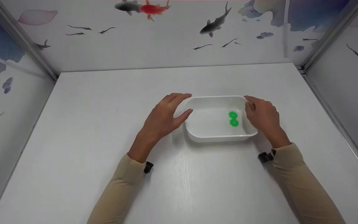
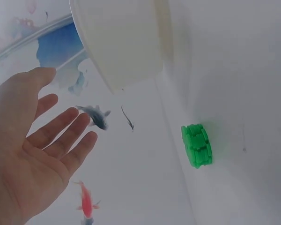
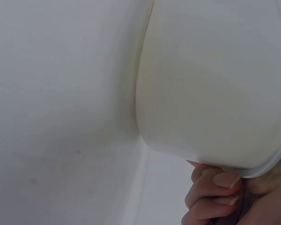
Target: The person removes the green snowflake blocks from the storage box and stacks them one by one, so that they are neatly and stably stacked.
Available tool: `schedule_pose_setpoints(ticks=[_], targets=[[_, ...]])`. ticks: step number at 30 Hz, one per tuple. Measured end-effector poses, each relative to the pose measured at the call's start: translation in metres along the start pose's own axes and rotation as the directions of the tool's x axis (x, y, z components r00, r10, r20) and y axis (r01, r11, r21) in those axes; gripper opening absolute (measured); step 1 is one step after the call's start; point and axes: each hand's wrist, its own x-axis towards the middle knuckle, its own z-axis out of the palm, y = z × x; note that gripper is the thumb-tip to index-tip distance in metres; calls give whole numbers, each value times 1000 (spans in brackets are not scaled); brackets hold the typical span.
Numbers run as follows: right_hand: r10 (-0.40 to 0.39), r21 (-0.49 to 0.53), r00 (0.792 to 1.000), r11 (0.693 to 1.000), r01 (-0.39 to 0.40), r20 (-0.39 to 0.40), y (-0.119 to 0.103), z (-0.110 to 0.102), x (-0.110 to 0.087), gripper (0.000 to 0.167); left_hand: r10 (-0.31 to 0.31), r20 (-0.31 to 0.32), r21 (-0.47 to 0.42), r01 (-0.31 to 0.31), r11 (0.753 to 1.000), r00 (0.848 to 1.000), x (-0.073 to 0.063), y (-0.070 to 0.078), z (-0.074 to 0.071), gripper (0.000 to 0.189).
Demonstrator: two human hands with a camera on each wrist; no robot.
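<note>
A white rectangular plastic tub [image 1: 216, 137] stands on the table, right of centre. Two green scalloped round pieces [image 1: 233, 119] lie touching inside it, near its right end. My right hand [image 1: 263, 115] grips the tub's rim at the right end, and the right wrist view shows its fingers [image 3: 210, 193] curled at the rim. By the tub's left end, my left hand [image 1: 165, 115] spreads thumb and fingers; the left wrist view shows it apart from the tub [image 2: 122, 42]. A green, notched, stacked-looking piece [image 2: 196, 146] sits on the table there, hidden in the head view.
The white table [image 1: 82, 140] is bounded by a back panel [image 1: 166, 43] printed with fish, plus panels at left and right. Metal posts [image 1: 331, 37] stand at the back corners. A dark band [image 1: 266, 156] shows at each wrist.
</note>
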Motion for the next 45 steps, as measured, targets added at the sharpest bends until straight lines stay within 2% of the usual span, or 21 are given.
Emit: schedule_pose_setpoints(ticks=[13, 21, 27, 45], targets=[[9, 5, 1000, 1000, -9, 20, 0, 1, -2, 46, 35, 62, 29, -37, 999, 997, 5, 16, 26, 45], [9, 5, 1000, 1000, -9, 1, -1, 1, -1, 45, 69, 85, -1, -69, 998, 994, 14, 26, 46, 40], [14, -2, 1000, 1000, -14, -7, -1, 0, -3, 45, 81, 141, -9, -81, 997, 987, 18, 34, 62, 38], [17, -8, 1000, 1000, -17, 7, -4, 0, -1, 46, 89, 191, -42, -83, 996, 978, 38, 60, 81, 33]])
